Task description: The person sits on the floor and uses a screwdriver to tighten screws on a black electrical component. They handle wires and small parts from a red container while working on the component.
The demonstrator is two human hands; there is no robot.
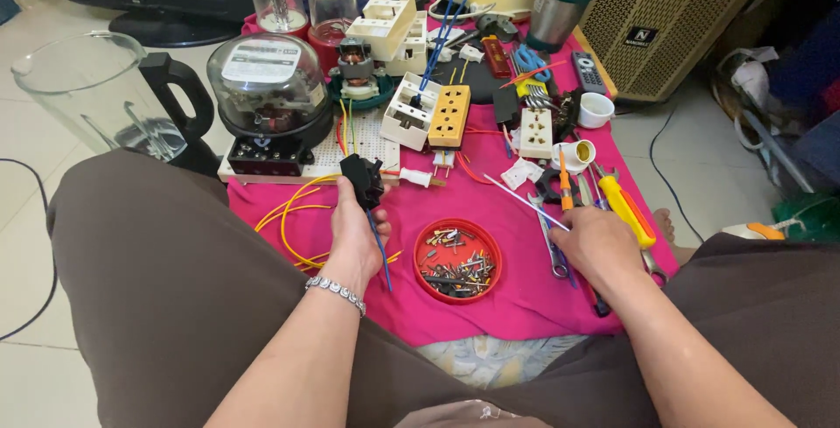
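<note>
Two hands: both rest low on the pink cloth (pixel 525 301), between the person's knees.
Left hand (pixel 354 240): fingers wrapped closed around a small black electrical part (pixel 362 178) held upright, with a blue wire (pixel 381 249) trailing down past the palm.
Right hand (pixel 599 244): fingers curled down over tools on the cloth; I cannot tell whether they grip the spanner (pixel 553 249) or only press on it.
Between the hands: red dish of screws (pixel 457 262), just beside the left fingers.
Left of the left fingers: loops of yellow wire (pixel 293 214).
Beyond the right fingertips: yellow-handled screwdriver (pixel 626 209), close by.
Beyond the left fingertips: white plug (pixel 418 178), then a domed meter (pixel 269 87).
Farther off: orange socket strip (pixel 450 115) and a clear jug (pixel 101 91).
Risk, as I judge it: a careless sweep of either wrist could tip the screw dish; the dangling blue wire could snag the yellow loops and tug the part loose.
</note>
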